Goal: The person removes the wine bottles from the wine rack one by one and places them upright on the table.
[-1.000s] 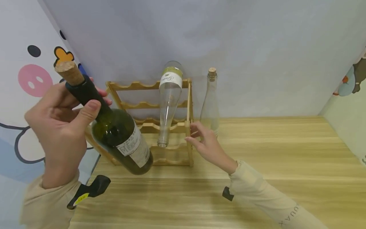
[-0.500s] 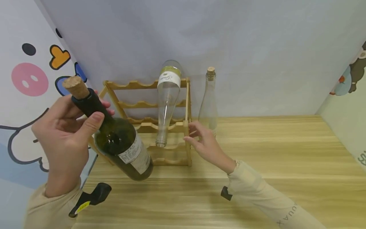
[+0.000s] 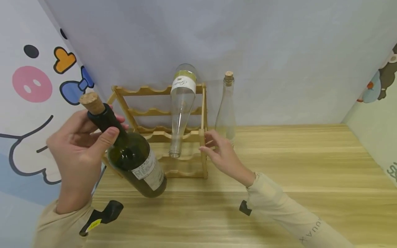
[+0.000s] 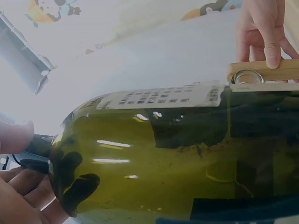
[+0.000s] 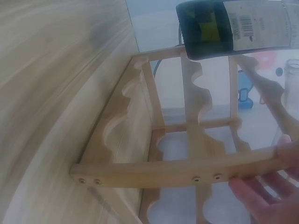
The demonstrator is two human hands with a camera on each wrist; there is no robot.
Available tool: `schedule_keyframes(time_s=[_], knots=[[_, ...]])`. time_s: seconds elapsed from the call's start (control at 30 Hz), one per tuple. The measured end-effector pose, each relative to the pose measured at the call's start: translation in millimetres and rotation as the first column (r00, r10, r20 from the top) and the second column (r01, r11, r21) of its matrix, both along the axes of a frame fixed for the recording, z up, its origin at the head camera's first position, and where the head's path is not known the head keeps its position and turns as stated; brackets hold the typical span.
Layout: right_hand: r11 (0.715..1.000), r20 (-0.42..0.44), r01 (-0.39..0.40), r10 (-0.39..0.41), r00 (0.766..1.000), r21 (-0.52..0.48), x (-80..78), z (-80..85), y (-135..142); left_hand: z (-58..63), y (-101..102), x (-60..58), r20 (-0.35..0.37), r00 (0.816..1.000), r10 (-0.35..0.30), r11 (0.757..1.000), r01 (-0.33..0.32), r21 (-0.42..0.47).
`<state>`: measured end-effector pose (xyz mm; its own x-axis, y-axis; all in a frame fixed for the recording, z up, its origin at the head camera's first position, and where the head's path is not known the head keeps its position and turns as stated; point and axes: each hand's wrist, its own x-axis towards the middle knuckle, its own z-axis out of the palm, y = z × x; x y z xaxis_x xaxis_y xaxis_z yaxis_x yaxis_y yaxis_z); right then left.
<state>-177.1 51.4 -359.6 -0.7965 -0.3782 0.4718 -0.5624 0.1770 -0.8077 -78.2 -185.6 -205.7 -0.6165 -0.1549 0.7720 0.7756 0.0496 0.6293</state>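
Note:
My left hand [image 3: 74,148] grips a dark green wine bottle [image 3: 128,153] by its neck, with a cork [image 3: 93,102] standing out of the mouth. The bottle tilts, its base down to the right, in front of the left part of a wooden wine rack [image 3: 159,137]. At the rack's right front post, my right hand [image 3: 224,153] holds the wood between thumb and fingers; the right wrist view shows fingers [image 5: 254,198] under the side bar. A clear bottle [image 3: 183,106] lies on the rack's top tier, neck toward me and mouth uncorked.
Just right of the rack stands a clear corked bottle [image 3: 225,117], partly behind my right hand. The wood-grain table [image 3: 294,155] stretches to the right. A grey-white wall [image 3: 279,62] rises behind, and a cartoon-printed panel [image 3: 31,120] borders the left.
My left hand has brought the green bottle to the right and a little lower in the view. The right hand stays at the rack's post.

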Motion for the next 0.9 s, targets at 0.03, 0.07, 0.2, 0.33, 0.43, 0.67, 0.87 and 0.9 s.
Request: schedule_keyframes(time_s=[0.03, 0.07, 0.2, 0.33, 0.43, 0.67, 0.87, 0.9], knots=[[1.000, -0.004, 0.000, 0.000, 1.000, 0.002, 1.7, 2.5, 0, -0.8, 0, 0.0, 0.001, 1.000, -0.001, 1.000, 0.001, -0.001], [1.000, -0.011, -0.001, 0.001, 1.000, 0.003, 3.7, 5.4, 0, -1.4, 1, 0.1, 0.004, 1.000, -0.002, 1.000, 0.002, -0.002], [1.000, -0.029, -0.010, 0.010, 1.000, 0.010, 12.7, 18.8, 1, -3.4, 2, 0.4, 0.010, 1.000, -0.017, 1.000, 0.017, -0.001], [1.000, -0.028, -0.005, 0.006, 1.000, 0.023, 16.6, 25.3, 0, -6.2, 2, 0.5, 0.022, 0.999, -0.024, 1.000, 0.024, -0.008], [1.000, -0.034, -0.003, 0.004, 0.999, 0.019, 16.5, 25.3, 0, -9.4, 2, -0.1, 0.031, 0.999, -0.029, 0.999, 0.029, -0.016], [1.000, -0.047, -0.002, 0.003, 0.999, 0.009, 15.3, 23.0, -1, -17.5, -1, -1.4, 0.049, 0.998, -0.049, 0.998, 0.051, -0.035], [1.000, -0.046, 0.002, -0.001, 0.999, 0.009, 15.7, 23.3, 0, -22.8, -3, -2.5, 0.051, 0.997, -0.058, 0.997, 0.060, -0.051], [1.000, -0.048, 0.003, -0.002, 0.999, 0.010, 15.6, 23.4, 0, -23.8, -3, -2.8, 0.049, 0.997, -0.063, 0.997, 0.066, -0.051]])
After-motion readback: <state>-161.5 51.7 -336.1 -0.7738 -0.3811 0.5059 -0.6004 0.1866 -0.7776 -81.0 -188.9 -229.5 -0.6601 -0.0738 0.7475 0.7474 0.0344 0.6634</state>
